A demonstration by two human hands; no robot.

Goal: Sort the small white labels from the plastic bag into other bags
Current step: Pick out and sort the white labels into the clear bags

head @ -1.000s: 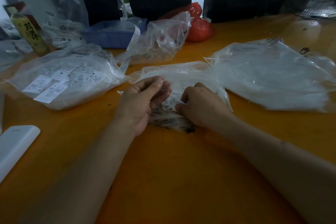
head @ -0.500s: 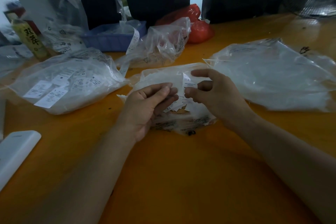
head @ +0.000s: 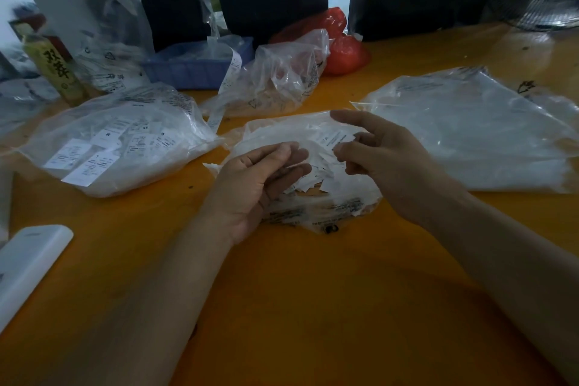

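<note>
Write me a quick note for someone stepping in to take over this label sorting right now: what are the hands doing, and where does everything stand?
Left hand: open, palm up, holding nothing I can see.
Right hand: pinching one small white label.
Both hover over the crumpled clear source bag in the middle, its loose labels still piled.
Clear bag of sorted labels lies left; flat clear bag right.
Left to do: place this label, then sort the remaining pile.
</note>
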